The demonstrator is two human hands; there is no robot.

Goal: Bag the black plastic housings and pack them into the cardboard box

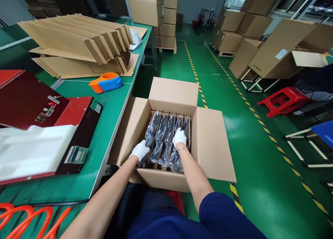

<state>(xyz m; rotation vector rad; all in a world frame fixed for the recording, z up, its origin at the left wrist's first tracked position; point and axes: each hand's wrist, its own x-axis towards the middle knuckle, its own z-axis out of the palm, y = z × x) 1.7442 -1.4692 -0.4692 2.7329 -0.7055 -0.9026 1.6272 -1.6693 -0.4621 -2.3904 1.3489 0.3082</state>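
Note:
An open cardboard box (163,180) stands before me, its flaps folded out. Inside, several long black items in clear plastic bags (158,138) stand in a row between cardboard dividers. My left hand (140,150), in a white glove, is closed on the near part of the leftmost bagged black item (152,129). Farther right, my white-gloved right hand (179,138) has its fingers curled on a bagged black item (174,161) near the box's right side. The lower parts of the items are hidden in the box.
On the green table (109,124) at left are folded cardboard dividers (78,41), an orange-and-blue tape dispenser (106,82), a red-and-black machine (75,128) and a coiled orange hose (33,220). A red stool (284,100) and stacked cartons (229,41) stand at right.

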